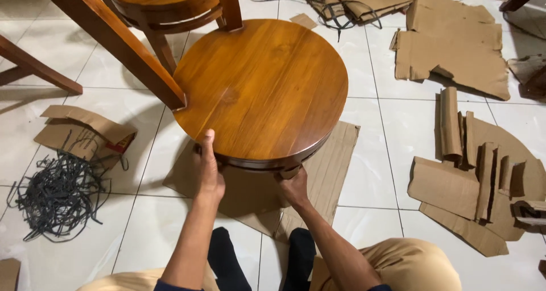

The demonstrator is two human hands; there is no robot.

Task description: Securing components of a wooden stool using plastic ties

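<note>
- Two hands are on the round wooden stool (260, 89), which stands on a flat cardboard sheet (335, 160) on the white tiled floor (375, 188), right in front of the person's knees.
- The left hand (209, 169) is closed over the near left edge of the seat, thumb lying up on the polished top, fingers curled under and out of sight.
- The right hand (294, 187) reaches under the near rim (fingers tucked beneath the seat, so how tightly it grips cannot be told).
- The stool's legs are hidden below the seat; only the dark rim under the top shows.
- A second wooden stool (165, 4) is cut off by the top edge, one slanted leg touching down just beside the first seat's left edge.
- No box stands whole here: it is all flattened brown packaging. Torn cardboard pieces (483, 177) lie spread at the right, and another flat piece (455, 46) sits upper right.
- At the left, a crumpled cardboard scrap (79, 133) rests next to a tangle of black straps (57, 197).
- More folded cardboard with a black cord (350, 4) lies at the top, partly out of frame.
</note>
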